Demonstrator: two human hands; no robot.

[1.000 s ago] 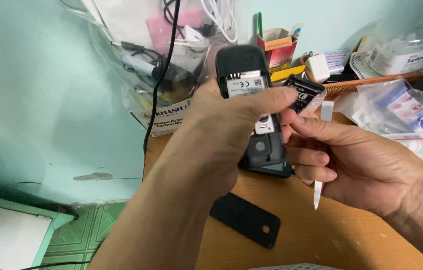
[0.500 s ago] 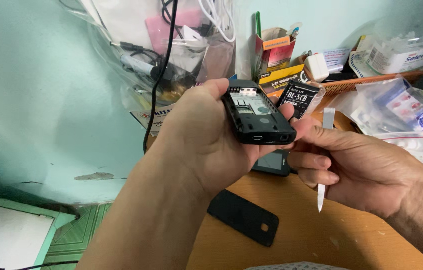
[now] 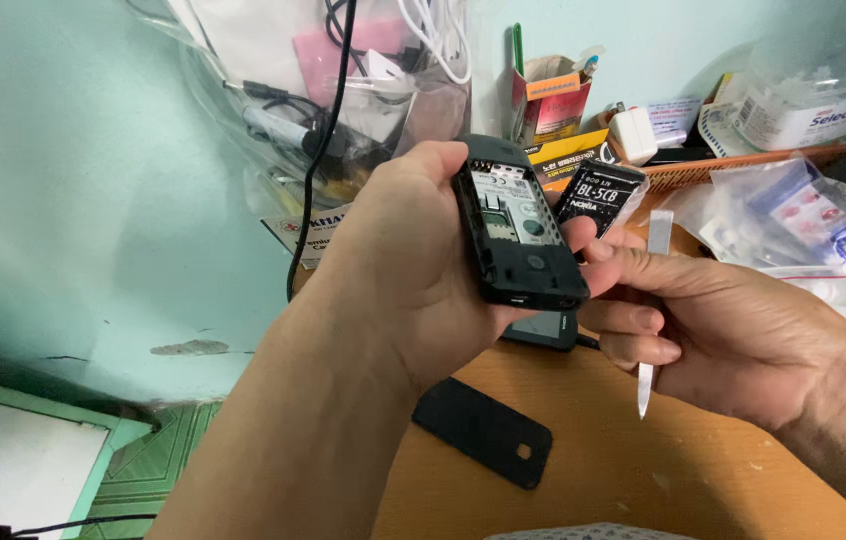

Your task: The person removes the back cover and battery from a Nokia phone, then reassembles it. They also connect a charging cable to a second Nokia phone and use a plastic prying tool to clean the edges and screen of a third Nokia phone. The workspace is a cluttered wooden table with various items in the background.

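Observation:
My left hand (image 3: 413, 260) grips a black mobile phone (image 3: 518, 235) with its back cover off, the open battery bay facing me. My right hand (image 3: 733, 320) pinches a black phone battery (image 3: 598, 195) between thumb and forefinger, right beside the phone's upper edge. The same hand also holds a thin white pointed tool (image 3: 649, 350) that sticks out above and below the fingers. The phone's black back cover (image 3: 483, 430) lies flat on the wooden table (image 3: 643, 470) below my hands. Another dark device (image 3: 541, 328) lies on the table under the phone.
A clear plastic bag of cables and chargers (image 3: 343, 90) hangs on the turquoise wall at the left. Small boxes (image 3: 553, 100), a white charger (image 3: 633, 130), an orange basket (image 3: 743, 160) and plastic packets (image 3: 803, 220) crowd the table's far side. Green floor tiles (image 3: 143, 460) lie below left.
My left hand has turned the phone so its open back faces me and tilted it lower. The battery, earlier against the phone's back, is now out beside it in my right fingers.

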